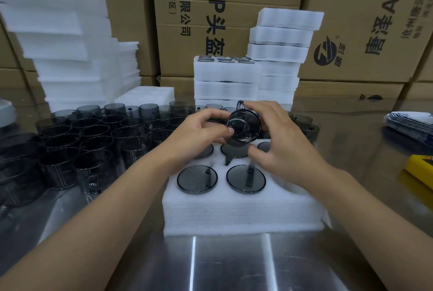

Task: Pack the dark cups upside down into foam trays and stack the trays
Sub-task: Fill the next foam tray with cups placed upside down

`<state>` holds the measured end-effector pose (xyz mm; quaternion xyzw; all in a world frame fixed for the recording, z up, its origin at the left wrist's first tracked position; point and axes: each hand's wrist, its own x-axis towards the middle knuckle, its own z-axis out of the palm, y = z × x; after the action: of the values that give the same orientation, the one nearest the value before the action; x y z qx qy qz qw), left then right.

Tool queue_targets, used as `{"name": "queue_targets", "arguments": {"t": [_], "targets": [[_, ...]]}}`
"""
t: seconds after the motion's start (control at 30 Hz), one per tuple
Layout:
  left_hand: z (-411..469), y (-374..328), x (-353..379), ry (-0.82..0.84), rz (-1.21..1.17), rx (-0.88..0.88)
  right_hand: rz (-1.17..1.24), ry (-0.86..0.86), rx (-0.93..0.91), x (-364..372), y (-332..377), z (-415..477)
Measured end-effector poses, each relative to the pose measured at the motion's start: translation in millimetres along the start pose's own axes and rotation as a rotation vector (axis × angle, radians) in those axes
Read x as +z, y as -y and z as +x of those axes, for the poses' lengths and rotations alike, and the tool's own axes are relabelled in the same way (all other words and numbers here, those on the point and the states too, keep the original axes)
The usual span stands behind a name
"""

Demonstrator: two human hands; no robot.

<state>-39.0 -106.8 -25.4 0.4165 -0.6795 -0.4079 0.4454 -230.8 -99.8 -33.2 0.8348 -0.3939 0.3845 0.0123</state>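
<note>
On the counter (234,262) the foam tray (241,211) holds several upturned cups. Above its far row, the left hand (199,131) and right hand (276,136) both pinch one dark cup (243,126) by its sides. A round end faces the camera, its axis lying nearly level and its handle (240,104) up; lowered askew, I judge its rim could catch a pocket edge and gouge the foam.

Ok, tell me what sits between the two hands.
In the head view, a dark cup sits there, held by the left hand and right hand above the foam tray.
</note>
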Motion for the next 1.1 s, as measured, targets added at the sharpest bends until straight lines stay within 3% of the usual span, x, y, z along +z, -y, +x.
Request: {"name": "queue_targets", "arguments": {"t": [0.37, 0.7, 0.93, 1.1], "targets": [[-1.2, 0.2, 0.3, 0.002, 0.053, 0.014, 0.026, 0.022, 0.048, -5.7, 2.2, 0.8], [-4.2, -3.7, 4.2, 0.063, 0.096, 0.016, 0.176, 0.091, 0.316, -42.0, 0.5, 6.2], [-4.8, -3.8, 6.1, 0.115, 0.156, 0.003, 0.382, 0.404, 0.373, -72.9, -8.0, 3.0], [-5.0, -3.0, 6.2, 0.120, 0.142, 0.006, 0.317, 0.582, 0.388, -79.4, -14.5, -1.6]]}}
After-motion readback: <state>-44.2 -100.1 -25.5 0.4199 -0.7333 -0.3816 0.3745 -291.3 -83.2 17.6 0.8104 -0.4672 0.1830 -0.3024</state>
